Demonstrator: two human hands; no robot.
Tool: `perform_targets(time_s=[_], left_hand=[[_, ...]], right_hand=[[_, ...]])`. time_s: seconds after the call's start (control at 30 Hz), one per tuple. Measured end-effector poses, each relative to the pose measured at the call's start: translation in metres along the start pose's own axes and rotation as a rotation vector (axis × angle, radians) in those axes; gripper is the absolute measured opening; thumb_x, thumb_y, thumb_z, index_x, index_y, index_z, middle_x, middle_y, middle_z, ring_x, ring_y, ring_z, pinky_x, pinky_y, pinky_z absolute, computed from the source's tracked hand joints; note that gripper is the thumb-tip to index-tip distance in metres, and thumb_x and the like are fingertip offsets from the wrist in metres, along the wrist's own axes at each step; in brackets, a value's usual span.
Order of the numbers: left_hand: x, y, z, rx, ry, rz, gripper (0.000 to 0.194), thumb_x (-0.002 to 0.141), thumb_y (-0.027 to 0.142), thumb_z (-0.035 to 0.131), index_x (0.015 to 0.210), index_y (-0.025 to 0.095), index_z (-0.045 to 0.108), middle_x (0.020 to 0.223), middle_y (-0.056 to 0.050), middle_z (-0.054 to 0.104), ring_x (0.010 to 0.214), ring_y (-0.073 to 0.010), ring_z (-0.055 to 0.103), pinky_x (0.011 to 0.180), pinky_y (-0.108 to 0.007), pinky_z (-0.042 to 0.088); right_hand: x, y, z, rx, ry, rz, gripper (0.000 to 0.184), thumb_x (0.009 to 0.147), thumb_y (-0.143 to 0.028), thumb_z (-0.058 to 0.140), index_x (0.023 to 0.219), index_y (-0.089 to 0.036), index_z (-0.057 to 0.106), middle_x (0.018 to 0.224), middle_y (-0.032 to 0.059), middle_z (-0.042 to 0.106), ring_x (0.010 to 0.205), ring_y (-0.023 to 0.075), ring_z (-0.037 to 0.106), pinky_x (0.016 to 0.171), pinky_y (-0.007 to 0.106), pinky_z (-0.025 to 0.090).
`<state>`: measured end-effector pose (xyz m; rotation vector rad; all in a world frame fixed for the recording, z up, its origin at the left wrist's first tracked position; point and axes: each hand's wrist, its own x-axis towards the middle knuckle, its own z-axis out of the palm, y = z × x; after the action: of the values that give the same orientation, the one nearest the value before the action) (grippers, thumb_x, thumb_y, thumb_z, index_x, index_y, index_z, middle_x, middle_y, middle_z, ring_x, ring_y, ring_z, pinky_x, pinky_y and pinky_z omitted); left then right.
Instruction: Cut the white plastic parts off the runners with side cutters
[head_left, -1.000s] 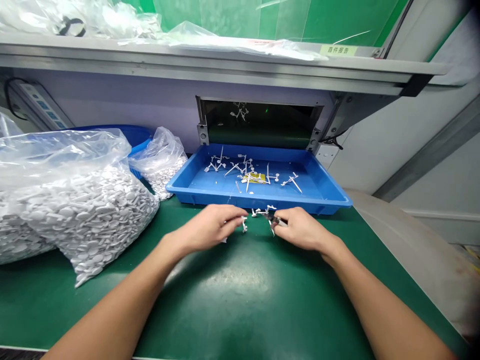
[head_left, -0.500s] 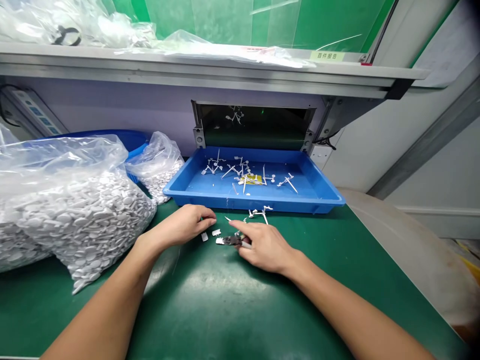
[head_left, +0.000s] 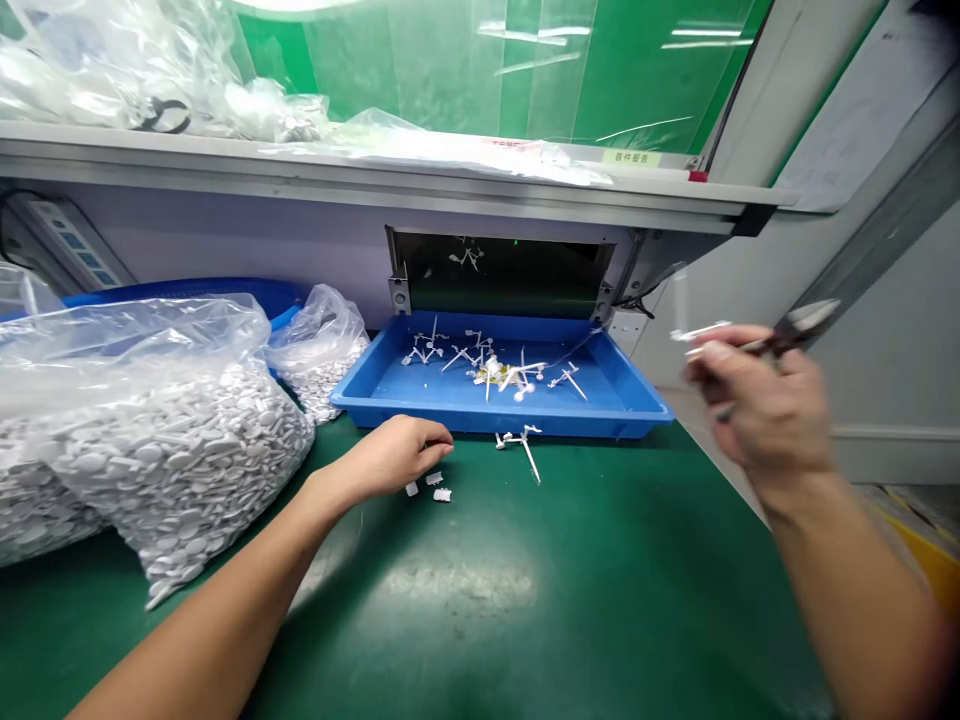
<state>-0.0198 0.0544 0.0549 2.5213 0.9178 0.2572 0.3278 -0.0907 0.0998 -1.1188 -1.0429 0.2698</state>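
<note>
On the right, my right hand is raised off the table, blurred by motion. It is closed around a pair of nippers, and a thin white plastic sprue sticks out from its fingertips. Low over the table, my left hand is loosely closed, thumb and forefinger tips nearly meeting; nothing shows in it. Small white plastic pieces lie just below its fingers. Another white sprue lies on the green table before the blue tray. Inside the tray are several branched white sprues.
Clear bags of small white parts stand at the left, with a smaller bag behind. A metal-edged shelf crosses above. Behind the tray is a dark wall opening. The green table has a right edge.
My right hand has swung up and right with the nippers and a white sprue. The cut piece at the nippers' tip now lies on the table. My left hand has barely moved.
</note>
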Motion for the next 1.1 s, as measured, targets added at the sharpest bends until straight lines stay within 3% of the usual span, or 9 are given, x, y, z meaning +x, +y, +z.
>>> perform_targets(time_s=[0.1,0.23,0.37,0.5,0.67,0.73,0.8,0.9,1.1], left_hand=[[0.015,0.009,0.000,0.046,-0.016,0.052,0.030,0.086,0.039,0.049,0.088,0.020,0.073,0.080,-0.004,0.071,0.071,-0.0186,0.062,0.065,-0.024,0.043],[0.037,0.037,0.013,-0.043,-0.136,0.092,0.030,0.085,0.041,0.049,0.086,0.021,0.072,0.073,-0.002,0.069,0.063,-0.0175,0.062,0.058,-0.023,0.042],[0.048,0.074,0.026,-0.159,-0.299,0.150,0.031,0.086,0.043,0.048,0.088,0.021,0.071,0.067,-0.001,0.066,0.055,-0.0164,0.061,0.050,-0.022,0.040],[0.051,0.097,0.033,-0.181,-0.274,0.254,0.030,0.087,0.044,0.050,0.088,0.022,0.071,0.070,-0.001,0.067,0.058,-0.0165,0.061,0.052,-0.023,0.042],[0.054,0.098,0.025,-0.118,0.311,0.193,0.061,0.081,0.061,0.057,0.127,0.020,0.056,0.117,-0.010,0.063,0.100,-0.0266,0.062,0.080,-0.033,0.048],[0.055,0.091,0.018,-0.015,0.398,0.141,0.081,0.074,0.066,0.061,0.138,0.020,0.044,0.132,-0.014,0.054,0.113,-0.0317,0.056,0.086,-0.036,0.046],[0.053,0.081,0.014,0.067,0.288,0.096,0.079,0.073,0.065,0.063,0.135,0.019,0.048,0.124,-0.015,0.060,0.108,-0.0331,0.058,0.082,-0.035,0.046],[0.045,0.067,0.012,0.070,0.108,0.042,0.042,0.084,0.051,0.055,0.110,0.020,0.066,0.089,-0.008,0.071,0.082,-0.0265,0.065,0.067,-0.030,0.044],[0.024,0.049,0.012,-0.146,0.075,-0.028,0.035,0.086,0.048,0.049,0.093,0.020,0.068,0.068,-0.001,0.065,0.062,-0.0186,0.060,0.055,-0.025,0.041]], right_hand=[[0.029,0.002,-0.052,0.000,0.191,0.070,0.006,0.075,-0.023,0.071,0.078,-0.021,0.066,0.067,0.0013,0.057,0.059,0.0120,0.053,0.053,0.029,0.037],[0.041,0.001,-0.076,-0.103,0.076,0.240,0.017,0.066,-0.025,0.077,0.075,-0.016,0.066,0.064,0.0028,0.059,0.055,0.0111,0.051,0.050,0.026,0.039],[0.049,-0.025,-0.062,-0.085,-0.169,0.210,0.022,0.066,-0.030,0.075,0.081,-0.017,0.065,0.067,0.0001,0.058,0.060,0.0115,0.053,0.056,0.025,0.045],[0.052,-0.065,-0.040,-0.092,-0.413,0.152,0.019,0.069,-0.029,0.073,0.082,-0.017,0.065,0.072,0.0001,0.058,0.064,0.0115,0.053,0.061,0.026,0.046],[0.043,-0.088,-0.013,-0.061,-0.480,0.083,0.018,0.073,-0.030,0.071,0.085,-0.018,0.065,0.074,0.0008,0.059,0.066,0.0124,0.054,0.060,0.025,0.044],[0.041,-0.089,-0.001,-0.013,-0.482,0.074,0.018,0.073,-0.029,0.071,0.085,-0.018,0.065,0.073,0.0006,0.059,0.065,0.0127,0.054,0.060,0.026,0.045],[0.039,-0.089,0.012,0.028,-0.472,0.075,0.018,0.073,-0.030,0.071,0.085,-0.019,0.065,0.072,0.0005,0.058,0.065,0.0130,0.055,0.060,0.026,0.046],[0.038,-0.088,0.026,0.058,-0.443,0.060,0.017,0.073,-0.029,0.071,0.087,-0.019,0.066,0.070,0.0005,0.058,0.065,0.0134,0.056,0.059,0.026,0.046],[0.042,-0.078,0.016,0.094,-0.298,0.048,0.013,0.074,-0.025,0.068,0.086,-0.019,0.066,0.070,0.0003,0.056,0.065,0.0125,0.054,0.059,0.026,0.045]])
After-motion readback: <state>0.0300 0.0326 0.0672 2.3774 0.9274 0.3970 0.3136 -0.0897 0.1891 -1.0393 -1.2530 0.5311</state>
